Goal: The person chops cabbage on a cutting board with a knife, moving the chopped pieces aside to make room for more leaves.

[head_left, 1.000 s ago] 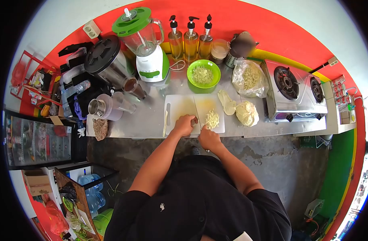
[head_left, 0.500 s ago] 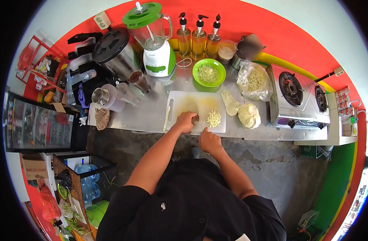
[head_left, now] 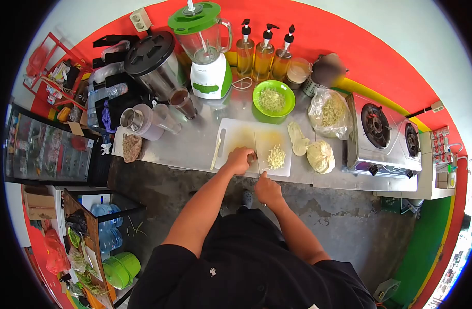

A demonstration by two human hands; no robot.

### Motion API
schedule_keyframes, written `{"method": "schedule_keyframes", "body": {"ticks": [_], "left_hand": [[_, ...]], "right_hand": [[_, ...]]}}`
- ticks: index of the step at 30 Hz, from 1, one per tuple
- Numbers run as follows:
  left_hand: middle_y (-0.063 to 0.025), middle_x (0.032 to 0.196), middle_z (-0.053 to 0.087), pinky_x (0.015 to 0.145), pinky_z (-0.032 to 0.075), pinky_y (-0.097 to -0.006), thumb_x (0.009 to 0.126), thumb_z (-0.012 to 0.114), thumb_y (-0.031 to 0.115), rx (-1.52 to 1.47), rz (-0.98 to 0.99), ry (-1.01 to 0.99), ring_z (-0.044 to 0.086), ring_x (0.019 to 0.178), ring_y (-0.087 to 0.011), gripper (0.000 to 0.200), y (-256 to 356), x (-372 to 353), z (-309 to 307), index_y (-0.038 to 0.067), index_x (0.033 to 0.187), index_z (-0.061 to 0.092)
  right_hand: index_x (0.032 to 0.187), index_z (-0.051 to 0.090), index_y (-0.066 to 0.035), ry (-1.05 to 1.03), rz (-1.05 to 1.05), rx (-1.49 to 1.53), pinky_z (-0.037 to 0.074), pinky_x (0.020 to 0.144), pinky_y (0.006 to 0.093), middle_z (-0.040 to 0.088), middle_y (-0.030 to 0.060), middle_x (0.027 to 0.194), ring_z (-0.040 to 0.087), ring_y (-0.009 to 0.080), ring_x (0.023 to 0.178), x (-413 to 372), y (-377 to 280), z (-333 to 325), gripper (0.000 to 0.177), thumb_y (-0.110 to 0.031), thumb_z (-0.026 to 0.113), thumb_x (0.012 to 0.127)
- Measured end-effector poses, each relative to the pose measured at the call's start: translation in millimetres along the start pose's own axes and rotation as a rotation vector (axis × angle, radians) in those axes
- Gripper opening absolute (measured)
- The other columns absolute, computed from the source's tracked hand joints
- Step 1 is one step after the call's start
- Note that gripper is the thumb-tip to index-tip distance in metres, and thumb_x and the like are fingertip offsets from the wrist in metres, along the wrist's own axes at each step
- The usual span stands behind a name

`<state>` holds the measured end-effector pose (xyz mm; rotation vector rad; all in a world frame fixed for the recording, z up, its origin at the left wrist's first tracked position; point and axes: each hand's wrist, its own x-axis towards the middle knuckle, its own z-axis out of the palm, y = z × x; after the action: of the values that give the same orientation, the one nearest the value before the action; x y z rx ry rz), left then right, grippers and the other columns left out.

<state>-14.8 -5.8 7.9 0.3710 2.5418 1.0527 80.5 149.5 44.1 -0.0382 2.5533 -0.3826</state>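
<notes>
My left hand [head_left: 239, 160] is closed, its fingers curled down on the white cutting board [head_left: 230, 135]; a small brownish thing at its fingertips is too small to name. In a fist at the board's front edge, my right hand [head_left: 268, 190] grips a knife [head_left: 256, 147], whose thin blade points away from me across the board. A heap of pale shredded vegetable [head_left: 276, 157] lies right of the blade. Beyond the board stands a green bowl [head_left: 273, 113] of shreds. A cabbage [head_left: 321, 157] and a loose pale leaf [head_left: 298, 139] rest to the right.
A blender [head_left: 207, 77], pump bottles [head_left: 263, 59] and a steel container [head_left: 158, 64] stand along the back. A bag of shreds [head_left: 331, 113] sits beside the gas stove [head_left: 382, 134] at the right. Cups and a pitcher [head_left: 146, 123] are at the left.
The view has shifted slightly, so the table's things appear a little further right and lower. Both hands remain at the board, with the right hand slightly further from the left.
</notes>
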Motion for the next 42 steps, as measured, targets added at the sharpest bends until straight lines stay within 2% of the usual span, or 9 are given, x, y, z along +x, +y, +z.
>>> {"method": "schedule_keyframes", "body": {"ticks": [6, 10, 12, 18, 24, 29, 32, 35, 42], "left_hand": [[-0.0085, 0.080, 0.063, 0.066, 0.049, -0.0399, 0.071, 0.071, 0.001, -0.025, 0.037, 0.078, 0.062, 0.073, -0.0266, 0.024, -10.0, -4.3, 7.0, 0.011, 0.092, 0.068], [-0.0083, 0.075, 0.063, 0.066, 0.049, -0.0396, 0.070, 0.072, 0.000, -0.053, 0.050, 0.120, 0.062, 0.072, -0.0274, 0.022, -5.4, -6.4, 4.4, 0.010, 0.089, 0.066], [-0.0084, 0.074, 0.063, 0.066, 0.049, -0.0389, 0.070, 0.073, 0.000, -0.078, 0.029, 0.118, 0.063, 0.072, -0.0271, 0.021, -4.9, -6.5, 3.1, 0.009, 0.088, 0.066], [-0.0093, 0.076, 0.065, 0.065, 0.050, -0.0376, 0.068, 0.074, -0.004, -0.126, 0.091, 0.155, 0.064, 0.073, -0.0254, 0.020, -14.2, -5.7, 8.0, 0.004, 0.084, 0.064], [-0.0111, 0.076, 0.063, 0.065, 0.048, -0.0374, 0.068, 0.075, -0.005, -0.320, 0.036, 0.173, 0.062, 0.070, -0.0266, 0.020, -11.1, -13.4, 7.7, 0.002, 0.083, 0.062], [-0.0110, 0.082, 0.061, 0.077, 0.046, -0.0406, 0.076, 0.075, 0.007, -0.113, 0.199, 0.322, 0.057, 0.087, -0.0312, 0.014, -8.7, -30.4, 8.4, 0.002, 0.084, 0.063], [-0.0109, 0.084, 0.062, 0.081, 0.045, -0.0421, 0.081, 0.072, 0.012, -0.113, 0.178, 0.334, 0.056, 0.092, -0.0326, 0.012, -6.0, -36.3, 9.7, 0.003, 0.085, 0.065], [-0.0105, 0.084, 0.062, 0.081, 0.046, -0.0422, 0.082, 0.071, 0.012, -0.049, 0.207, 0.449, 0.056, 0.091, -0.0329, 0.009, -9.9, -39.0, 20.5, 0.004, 0.086, 0.067], [-0.0095, 0.086, 0.061, 0.081, 0.047, -0.0441, 0.083, 0.069, 0.006, 0.088, 0.375, 0.509, 0.057, 0.090, -0.0328, 0.005, -8.0, -51.9, 24.1, 0.005, 0.088, 0.068]], "right_hand": [[0.115, 0.047, 0.007, 0.057, -0.076, -0.001, 0.058, 0.075, 0.0472, 0.071, 0.0236, 0.093, 0.073, 0.0382, 0.086, 18.1, 4.2, -9.5, 0.047, -0.030, 0.064, 0.092], [0.118, 0.048, 0.008, 0.052, -0.053, -0.010, 0.058, 0.073, 0.0469, 0.071, 0.0231, 0.091, 0.073, 0.0377, 0.084, 7.4, -7.5, -0.6, 0.049, -0.031, 0.063, 0.092], [0.108, 0.047, 0.006, 0.121, -0.024, 0.045, 0.057, 0.074, 0.0519, 0.069, 0.0277, 0.088, 0.071, 0.0432, 0.083, 12.0, -12.9, 1.7, 0.041, -0.029, 0.062, 0.092], [0.109, 0.046, 0.007, 0.103, -0.088, 0.068, 0.057, 0.071, 0.0524, 0.069, 0.0278, 0.086, 0.070, 0.0442, 0.080, 13.0, -9.0, -15.0, 0.039, -0.027, 0.057, 0.093], [0.109, 0.046, 0.006, 0.100, -0.007, 0.087, 0.055, 0.076, 0.0543, 0.069, 0.0293, 0.089, 0.070, 0.0453, 0.086, 18.0, -19.8, 1.0, 0.040, -0.028, 0.057, 0.093], [0.109, 0.046, 0.006, 0.097, -0.043, 0.081, 0.054, 0.080, 0.0543, 0.069, 0.0295, 0.092, 0.069, 0.0460, 0.089, 25.9, -16.8, -8.7, 0.039, -0.028, 0.056, 0.093], [0.109, 0.046, 0.006, 0.081, -0.023, 0.092, 0.054, 0.082, 0.0534, 0.069, 0.0296, 0.094, 0.069, 0.0462, 0.091, 19.0, -20.4, -3.5, 0.038, -0.027, 0.056, 0.093], [0.108, 0.047, 0.006, 0.086, 0.017, 0.115, 0.054, 0.084, 0.0532, 0.069, 0.0301, 0.097, 0.068, 0.0463, 0.094, 20.2, -24.2, 3.0, 0.037, -0.027, 0.056, 0.093], [0.113, 0.047, 0.006, 0.046, -0.004, 0.068, 0.055, 0.085, 0.0515, 0.070, 0.0282, 0.099, 0.069, 0.0434, 0.097, 21.5, -20.4, -10.1, 0.040, -0.027, 0.057, 0.093]]}}
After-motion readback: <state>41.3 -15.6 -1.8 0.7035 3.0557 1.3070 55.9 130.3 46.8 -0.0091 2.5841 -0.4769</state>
